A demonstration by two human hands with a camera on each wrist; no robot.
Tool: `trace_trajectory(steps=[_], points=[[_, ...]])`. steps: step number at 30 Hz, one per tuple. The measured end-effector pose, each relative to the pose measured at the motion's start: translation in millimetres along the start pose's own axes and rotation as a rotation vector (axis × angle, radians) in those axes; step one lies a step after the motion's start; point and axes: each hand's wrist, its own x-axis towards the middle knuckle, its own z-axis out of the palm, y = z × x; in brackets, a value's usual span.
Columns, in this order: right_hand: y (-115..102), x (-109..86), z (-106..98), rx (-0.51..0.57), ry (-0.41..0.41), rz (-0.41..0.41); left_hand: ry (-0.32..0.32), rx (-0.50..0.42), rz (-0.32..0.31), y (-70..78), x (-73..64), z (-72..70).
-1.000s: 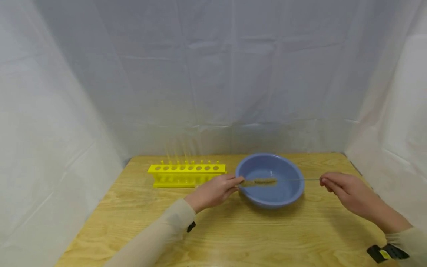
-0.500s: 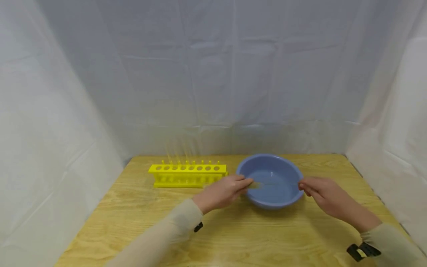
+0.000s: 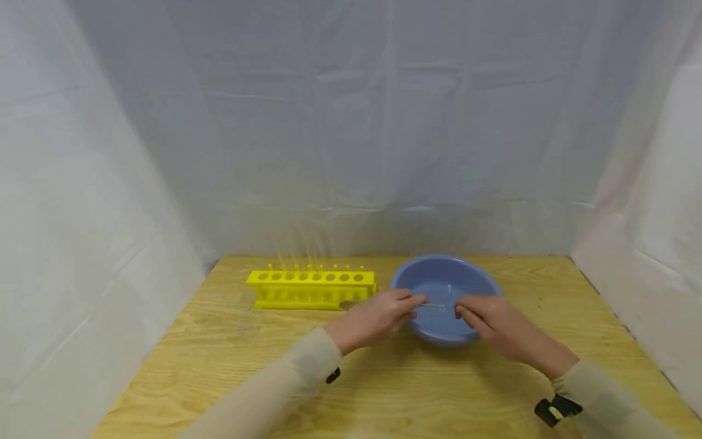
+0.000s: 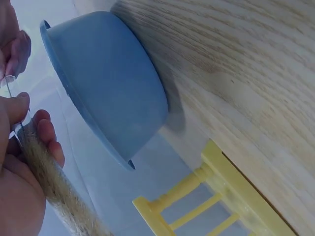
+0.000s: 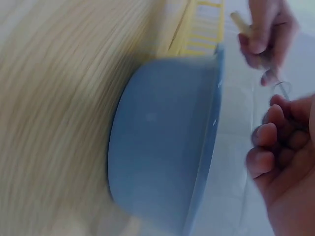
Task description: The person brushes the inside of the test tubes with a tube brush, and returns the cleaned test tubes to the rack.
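Over the blue basin (image 3: 439, 277), my left hand (image 3: 375, 320) holds a clear glass test tube (image 3: 436, 306) lying nearly level, its mouth toward the right. Inside the tube, the tan bristles of a test tube brush (image 4: 54, 182) fill the part below the left fingers in the left wrist view. The right hand (image 3: 507, 326) pinches the brush's thin wire handle (image 5: 284, 92) close to the tube's mouth. In the head view the tube's closed end, with bristles inside, shows left of the left hand; the middle of the tube is hidden by that hand.
A yellow test tube rack (image 3: 312, 278) stands left of the basin, with several clear tubes (image 3: 309, 247) upright on its rear pegs. Both sit on the wooden table (image 3: 247, 366). White sheeting (image 3: 351, 152) encloses the back and sides.
My right hand has moved left toward the left hand, and the brush has slid deep into the test tube. The left hand has shifted slightly right.
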Motion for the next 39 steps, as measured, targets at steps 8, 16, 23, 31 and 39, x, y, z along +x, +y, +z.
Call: trace_trajectory(steps=[8,16,23,31,39], points=[[2.9,1.9,1.9,0.322,-0.029,0.021,0.027,0.062,0.042,-2.1,1.2,2.4],[8.2,-1.5,-1.4,0.365,-0.037,-0.005,0.025,0.027,0.057,-2.1,0.6,1.2],[7.6,-8.4,-8.6,0.325,-0.051,0.077,0.032,-0.009,0.074,-2.3,2.4,4.2],[4.3,-14.4,-14.8,0.316,-0.046,0.098,0.022,-0.019,0.070,1.3,4.4,3.1],[16.8,-34.2,-37.4,0.290,-0.023,0.160,0.072,-0.067,-0.009,-14.1,-17.4,4.8]])
